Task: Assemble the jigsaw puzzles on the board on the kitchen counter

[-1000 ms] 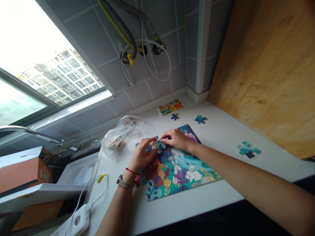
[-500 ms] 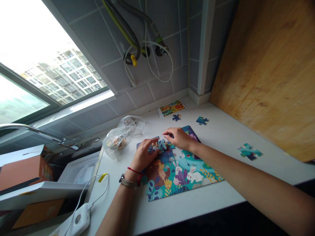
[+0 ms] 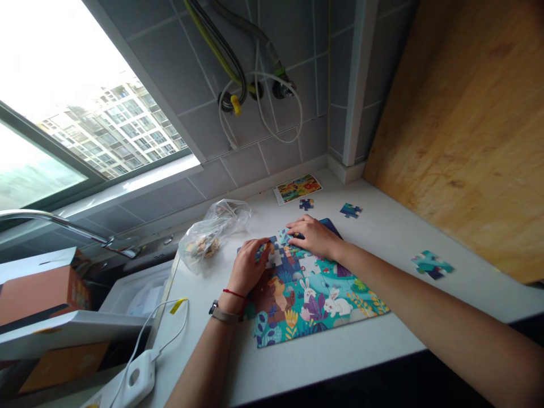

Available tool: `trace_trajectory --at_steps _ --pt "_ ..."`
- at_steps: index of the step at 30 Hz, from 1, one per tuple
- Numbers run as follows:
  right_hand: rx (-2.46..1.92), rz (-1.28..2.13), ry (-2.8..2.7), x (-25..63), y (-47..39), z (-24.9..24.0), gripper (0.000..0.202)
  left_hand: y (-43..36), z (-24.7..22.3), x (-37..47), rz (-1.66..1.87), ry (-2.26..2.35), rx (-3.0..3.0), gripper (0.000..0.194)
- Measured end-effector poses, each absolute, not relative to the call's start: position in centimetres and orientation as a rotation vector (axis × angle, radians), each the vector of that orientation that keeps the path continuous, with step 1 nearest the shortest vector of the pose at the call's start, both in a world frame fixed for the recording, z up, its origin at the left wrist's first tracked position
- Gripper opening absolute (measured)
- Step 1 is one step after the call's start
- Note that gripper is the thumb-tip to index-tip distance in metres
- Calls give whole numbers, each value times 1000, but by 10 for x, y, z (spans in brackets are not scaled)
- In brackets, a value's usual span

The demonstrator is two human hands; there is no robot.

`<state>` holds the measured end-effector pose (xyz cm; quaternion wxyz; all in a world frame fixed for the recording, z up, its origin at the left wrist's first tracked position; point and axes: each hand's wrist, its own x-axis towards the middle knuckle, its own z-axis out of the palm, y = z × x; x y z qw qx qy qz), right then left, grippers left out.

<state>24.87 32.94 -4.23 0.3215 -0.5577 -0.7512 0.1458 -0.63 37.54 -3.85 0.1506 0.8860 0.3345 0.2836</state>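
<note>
A partly assembled jigsaw puzzle (image 3: 317, 294) with white rabbits, a brown animal and plants lies on the white counter. My left hand (image 3: 249, 266) rests on its upper left part, fingers lightly bent, with no loose piece visible in it. At the top edge, the fingers of my right hand (image 3: 313, 235) are on a light blue patterned jigsaw piece (image 3: 284, 236); the hand partly covers this piece. A gap in the puzzle shows the pale counter between my hands.
Loose pieces lie beyond and to the right: a dark one (image 3: 306, 204), a blue one (image 3: 351, 210) and a joined teal cluster (image 3: 431, 264). A picture card (image 3: 298, 188) is near the wall. A clear plastic bag (image 3: 204, 243) with pieces sits left; a white power strip (image 3: 142, 377) is front left.
The light blue piece has moved from beside my left fingers up to the top edge, under my right fingers. My left hand has let go of it and drawn slightly back.
</note>
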Motion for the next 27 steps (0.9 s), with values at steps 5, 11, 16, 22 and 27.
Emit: trace_trajectory --at_steps 5,11,16,22,27 --pt "-1478 370 -2021 246 332 -49 20 376 -40 -7 799 970 2553 19" --pt "-1465 376 -2018 244 332 -51 20 376 -40 -6 779 971 2560 19" --pt "-1443 392 -2007 245 332 -52 20 376 -40 -6 777 957 2568 17" --pt "-1432 389 -1963 245 333 -51 20 379 -40 -10 763 951 2560 34" --pt "-1422 339 -1868 250 333 -45 22 380 -41 -12 779 988 2521 43"
